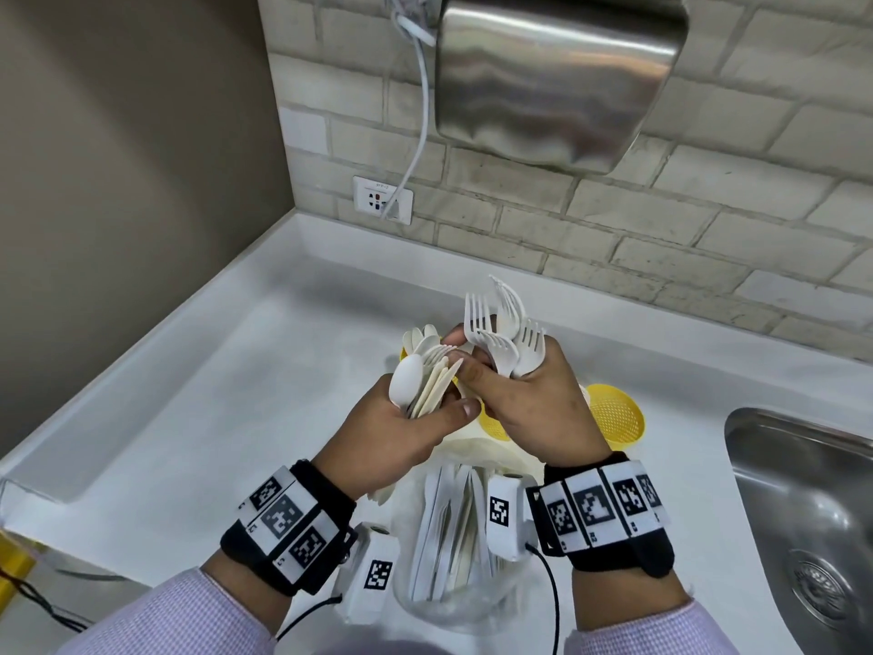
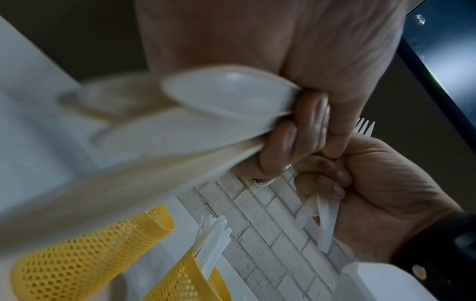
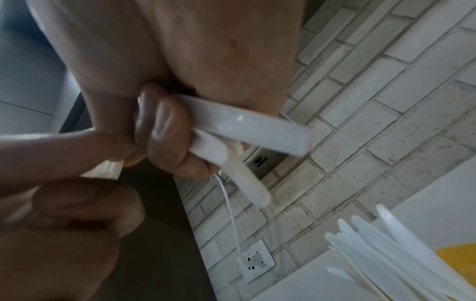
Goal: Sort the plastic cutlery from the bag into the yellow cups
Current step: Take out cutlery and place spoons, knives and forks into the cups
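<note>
My left hand (image 1: 415,418) grips a mixed bunch of white plastic cutlery (image 1: 427,380), a spoon and several flat knives. In the left wrist view the spoon bowls (image 2: 226,93) stick out from its curled fingers. My right hand (image 1: 519,394) holds several white forks (image 1: 500,323), tines up; its thumb and forefinger pinch at the left bunch. In the right wrist view the fork handles (image 3: 244,126) cross its fingers. Yellow mesh cups (image 1: 614,418) stand beyond my hands; one holds spoons (image 1: 420,335), another holds forks (image 2: 211,244). The clear bag (image 1: 453,536) with more cutlery lies below my wrists.
A white counter (image 1: 212,394) meets a brick-tile wall (image 1: 661,229) with a socket (image 1: 382,200) and cable. A steel hand dryer (image 1: 557,73) hangs above. A steel sink (image 1: 812,512) sits at the right. A yellow object (image 1: 14,560) shows at the left edge.
</note>
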Demonstrator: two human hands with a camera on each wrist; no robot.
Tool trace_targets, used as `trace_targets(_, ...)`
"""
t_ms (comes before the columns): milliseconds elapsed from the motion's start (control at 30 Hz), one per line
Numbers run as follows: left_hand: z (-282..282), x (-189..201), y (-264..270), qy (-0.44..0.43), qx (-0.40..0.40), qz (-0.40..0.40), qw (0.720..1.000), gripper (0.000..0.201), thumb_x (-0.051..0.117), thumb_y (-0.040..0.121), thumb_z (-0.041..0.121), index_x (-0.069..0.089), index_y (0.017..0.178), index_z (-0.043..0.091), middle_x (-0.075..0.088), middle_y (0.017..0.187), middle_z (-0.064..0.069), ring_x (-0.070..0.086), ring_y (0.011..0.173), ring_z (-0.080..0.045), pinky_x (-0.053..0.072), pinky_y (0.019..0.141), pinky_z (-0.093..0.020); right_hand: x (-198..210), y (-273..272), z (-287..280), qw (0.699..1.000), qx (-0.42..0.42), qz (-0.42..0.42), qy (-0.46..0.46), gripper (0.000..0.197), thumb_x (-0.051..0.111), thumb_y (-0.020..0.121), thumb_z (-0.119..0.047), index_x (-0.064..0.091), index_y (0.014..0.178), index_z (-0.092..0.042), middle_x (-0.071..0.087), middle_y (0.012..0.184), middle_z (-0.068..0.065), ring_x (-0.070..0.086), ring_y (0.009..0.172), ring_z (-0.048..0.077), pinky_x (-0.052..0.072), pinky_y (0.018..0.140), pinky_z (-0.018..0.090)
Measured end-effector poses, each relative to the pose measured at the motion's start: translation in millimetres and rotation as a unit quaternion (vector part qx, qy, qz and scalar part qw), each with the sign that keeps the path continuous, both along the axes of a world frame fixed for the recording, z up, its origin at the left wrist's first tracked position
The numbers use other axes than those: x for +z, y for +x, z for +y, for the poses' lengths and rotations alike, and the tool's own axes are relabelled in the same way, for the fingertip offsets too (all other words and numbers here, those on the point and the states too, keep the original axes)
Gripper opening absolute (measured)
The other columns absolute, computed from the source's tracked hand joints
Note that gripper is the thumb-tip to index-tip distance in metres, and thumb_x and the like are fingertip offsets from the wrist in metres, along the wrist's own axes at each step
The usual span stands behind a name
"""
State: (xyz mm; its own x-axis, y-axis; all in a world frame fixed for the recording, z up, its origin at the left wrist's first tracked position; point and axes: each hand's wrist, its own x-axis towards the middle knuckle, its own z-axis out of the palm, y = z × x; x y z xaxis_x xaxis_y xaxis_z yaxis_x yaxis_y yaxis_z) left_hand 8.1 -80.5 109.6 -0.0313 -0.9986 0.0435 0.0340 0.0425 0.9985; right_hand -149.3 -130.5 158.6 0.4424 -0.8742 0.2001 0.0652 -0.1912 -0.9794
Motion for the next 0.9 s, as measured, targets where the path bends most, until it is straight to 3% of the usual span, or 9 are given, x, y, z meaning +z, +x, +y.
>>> trace_targets(100, -1, 0, 1, 0.006, -0.005, -0.011, 1.0, 0.04, 0.076, 0.083, 0.041, 0.063, 0.099, 0.007, 0.042, 0.064, -0.007, 0.034, 0.051, -0.02, 0.033, 0.051, -0.026, -3, 1, -1, 0.999, -0.028, 0.001, -0.022, 0.009, 0.065, 0.096, 0.001, 0.068, 0.103, 0.005, 0.067, 0.066, -0.012, 0.06, 0.053, 0.001, 0.043, 0.054, 0.009)
trace_targets(167, -1, 0, 1, 0.009, -0.004, -0.019, 1.0, 0.028, 0.074, 0.086, 0.038, 0.059, 0.075, 0.017, 0.041, 0.058, 0.001, 0.035, 0.049, -0.017, 0.033, 0.05, -0.025, -3, 1, -3, 0.997, -0.059, -0.003, -0.041, 0.006, 0.066, 0.096, -0.002, 0.068, 0.101, -0.001, 0.066, 0.067, -0.012, 0.059, 0.053, 0.0, 0.043, 0.055, 0.009)
trace_targets(233, 0, 1, 1, 0.012, -0.004, -0.023, 1.0, 0.027, 0.073, 0.088, 0.038, 0.058, 0.069, 0.026, 0.041, 0.057, 0.004, 0.034, 0.049, -0.016, 0.033, 0.05, -0.025, 0, 0, -4, 0.994, -0.084, -0.018, -0.063, 0.004, 0.065, 0.097, -0.003, 0.067, 0.097, -0.007, 0.062, 0.065, -0.014, 0.055, 0.051, -0.001, 0.042, 0.056, 0.011)
trace_targets(400, 3, 4, -1, 0.015, -0.01, -0.015, 1.0, 0.028, 0.069, 0.09, 0.04, 0.058, 0.068, 0.028, 0.036, 0.056, 0.007, 0.029, 0.049, -0.016, 0.03, 0.048, -0.023, 2, -3, -9, 0.989, -0.12, -0.076, -0.044, 0.007, 0.063, 0.099, -0.012, 0.064, 0.092, -0.013, 0.054, 0.059, -0.018, 0.048, 0.051, 0.0, 0.038, 0.056, 0.019)
trace_targets(533, 4, 5, -2, 0.012, -0.017, -0.028, 0.999, 0.028, 0.067, 0.091, 0.041, 0.057, 0.07, 0.026, 0.037, 0.055, 0.009, 0.031, 0.049, -0.014, 0.031, 0.047, -0.023, 5, 0, -1, 0.989, -0.083, -0.118, 0.007, 0.01, 0.069, 0.093, -0.008, 0.06, 0.089, -0.011, 0.046, 0.06, -0.001, 0.031, 0.043, 0.012, 0.028, 0.044, 0.021)
trace_targets(633, 6, 5, -3, 0.001, -0.031, -0.038, 0.999, 0.025, 0.067, 0.092, 0.039, 0.057, 0.07, 0.032, 0.039, 0.055, 0.013, 0.035, 0.046, -0.009, 0.033, 0.047, -0.018, 11, 2, 4, 0.988, -0.061, -0.137, 0.038, 0.016, 0.071, 0.085, -0.01, 0.056, 0.083, -0.015, 0.048, 0.062, -0.002, 0.033, 0.043, 0.011, 0.027, 0.042, 0.021)
trace_targets(733, 8, 8, -4, -0.008, -0.04, -0.048, 0.998, 0.024, 0.066, 0.093, 0.039, 0.058, 0.071, 0.033, 0.041, 0.054, 0.014, 0.036, 0.045, -0.006, 0.033, 0.048, -0.016, 12, 1, 2, 0.986, -0.05, -0.15, 0.061, 0.024, 0.069, 0.089, -0.002, 0.052, 0.079, -0.015, 0.046, 0.06, -0.001, 0.037, 0.041, 0.009, 0.031, 0.04, 0.02)
trace_targets(833, 8, 11, -4, -0.009, -0.032, -0.055, 0.998, 0.024, 0.066, 0.091, 0.04, 0.057, 0.077, 0.023, 0.041, 0.052, 0.014, 0.037, 0.044, -0.004, 0.034, 0.047, -0.014, 9, 1, 1, 0.985, -0.079, -0.143, 0.064, 0.017, 0.069, 0.09, -0.013, 0.054, 0.081, -0.015, 0.04, 0.067, 0.014, 0.031, 0.038, 0.013, 0.031, 0.04, 0.022)
trace_targets(900, 8, 10, -3, -0.008, -0.027, -0.056, 0.998, 0.029, 0.066, 0.09, 0.041, 0.058, 0.084, 0.013, 0.041, 0.053, 0.014, 0.037, 0.045, -0.005, 0.033, 0.047, -0.014, 9, 0, 0, 0.981, -0.1, -0.154, 0.064, 0.012, 0.064, 0.09, -0.017, 0.056, 0.086, -0.009, 0.048, 0.078, 0.019, 0.033, 0.039, 0.016, 0.035, 0.041, 0.025)
